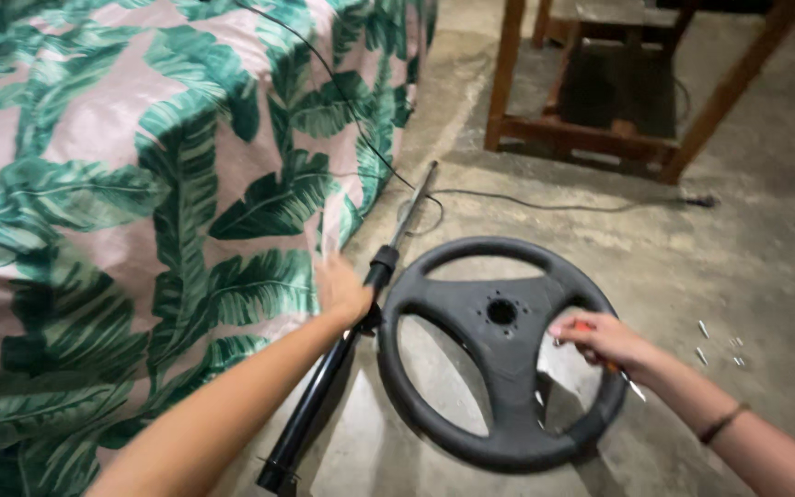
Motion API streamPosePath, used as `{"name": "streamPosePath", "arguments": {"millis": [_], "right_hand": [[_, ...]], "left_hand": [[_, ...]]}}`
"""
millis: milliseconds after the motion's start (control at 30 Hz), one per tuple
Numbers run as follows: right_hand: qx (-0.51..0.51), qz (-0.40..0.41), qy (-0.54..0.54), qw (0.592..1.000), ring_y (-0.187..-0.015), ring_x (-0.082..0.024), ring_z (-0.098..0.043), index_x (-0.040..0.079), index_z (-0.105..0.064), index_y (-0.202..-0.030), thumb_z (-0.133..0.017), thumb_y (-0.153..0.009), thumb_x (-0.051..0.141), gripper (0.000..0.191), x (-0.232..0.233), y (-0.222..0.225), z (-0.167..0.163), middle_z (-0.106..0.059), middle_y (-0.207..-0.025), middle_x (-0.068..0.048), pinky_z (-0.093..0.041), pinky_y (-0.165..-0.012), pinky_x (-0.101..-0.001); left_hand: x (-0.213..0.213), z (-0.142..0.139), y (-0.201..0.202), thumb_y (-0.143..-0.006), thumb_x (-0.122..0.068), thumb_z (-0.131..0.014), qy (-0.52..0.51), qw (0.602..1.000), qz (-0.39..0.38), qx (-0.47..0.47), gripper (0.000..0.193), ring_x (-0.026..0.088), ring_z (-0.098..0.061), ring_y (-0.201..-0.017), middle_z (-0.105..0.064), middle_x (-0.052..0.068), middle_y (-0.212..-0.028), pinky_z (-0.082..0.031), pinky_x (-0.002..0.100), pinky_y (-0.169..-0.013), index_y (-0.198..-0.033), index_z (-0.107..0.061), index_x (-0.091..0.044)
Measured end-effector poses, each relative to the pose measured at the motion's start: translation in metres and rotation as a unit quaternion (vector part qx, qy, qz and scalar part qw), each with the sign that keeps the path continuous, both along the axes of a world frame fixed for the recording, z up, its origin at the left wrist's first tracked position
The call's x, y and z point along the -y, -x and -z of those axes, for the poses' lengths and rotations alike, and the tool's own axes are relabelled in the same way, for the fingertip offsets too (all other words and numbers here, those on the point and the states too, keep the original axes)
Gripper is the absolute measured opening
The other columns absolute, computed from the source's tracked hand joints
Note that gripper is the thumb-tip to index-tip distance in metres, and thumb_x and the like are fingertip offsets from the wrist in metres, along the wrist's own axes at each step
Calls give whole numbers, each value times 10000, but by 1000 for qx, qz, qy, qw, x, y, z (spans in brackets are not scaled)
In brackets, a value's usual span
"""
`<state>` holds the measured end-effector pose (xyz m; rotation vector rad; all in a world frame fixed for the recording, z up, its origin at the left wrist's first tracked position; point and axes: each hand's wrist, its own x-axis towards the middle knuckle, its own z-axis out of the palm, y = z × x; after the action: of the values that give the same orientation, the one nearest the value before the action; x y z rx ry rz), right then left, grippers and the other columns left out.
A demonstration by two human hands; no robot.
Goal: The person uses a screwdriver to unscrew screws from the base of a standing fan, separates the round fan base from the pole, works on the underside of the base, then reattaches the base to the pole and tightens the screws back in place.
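Left hand closed round shaft; right hand gripping screwdriver over wheel on floor. Risk: wheel sliding off shaft, tip slipping, loose screws rolling away.

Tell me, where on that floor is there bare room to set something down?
Bare concrete floor lies between the steering wheel, the wooden frame and the cable. It is crowded by the leaf-print cloth, where the left hand holds the black shaft, and by the small screws beyond the right hand.
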<state>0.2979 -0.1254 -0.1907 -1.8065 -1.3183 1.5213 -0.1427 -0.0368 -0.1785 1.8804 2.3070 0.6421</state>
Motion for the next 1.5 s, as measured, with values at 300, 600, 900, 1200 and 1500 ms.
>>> {"name": "streamPosePath", "arguments": {"millis": [300, 600, 900, 1200, 1500], "right_hand": [[-51, 15, -19, 998, -514, -56, -407, 110, -766, -992, -747, -899, 321, 232, -7, -25, -4, -586, -693, 35, -318, -451, -248], [-110, 48, 11, 993, -541, -50, -377, 57, -741, -1055, -721, -913, 274, 261, -6, -29, -11, -684, -928, -24, -314, -462, -227], [-191, 55, 13, 980, -535, -51, -370, 41, -699, -1027, -735, -913, 257, 247, -9, -27, 9, -650, -906, -13, -287, -447, -237], [-65, 104, -153, 981, -552, -58, -365, 17, -731, -1110, -711, -934, 293, 329, 5, -83, -118, -462, -691, 50, -288, -483, -234], [-170, 161, -309, 922, -570, -22, -366, 17, -657, -1114, -641, -1004, 208, 221, 21, -113, -181, -639, -880, 34, -308, -498, -213]], "left_hand": [[48, -57, -129, -690, -476, -863, 143, 916, 357, -112, 887, 430, -430, -1322, -407, 193, -1406, -468, 554, -1027, -1417, -468, -156], [85, -9, -224, -621, -633, -865, 193, 945, 252, -85, 1107, 402, -360, -1377, -536, 97, -1377, -433, 610, -1020, -1509, -364, -203], [97, 28, -228, -572, -541, -894, -3, 963, 266, -50, 1173, 326, -532, -1196, -688, 156, -1091, -315, 568, -1066, -1467, -359, -4], [97, 1, -216, -588, -499, -858, -10, 958, 286, 22, 1106, 365, -575, -1040, -690, 180, -1018, -358, 489, -943, -1511, -415, -81], [76, -86, -179, -676, -557, -803, -28, 936, 311, 162, 923, 367, -628, -1131, -699, 208, -1229, -374, 496, -1046, -1485, -576, -175]]}}
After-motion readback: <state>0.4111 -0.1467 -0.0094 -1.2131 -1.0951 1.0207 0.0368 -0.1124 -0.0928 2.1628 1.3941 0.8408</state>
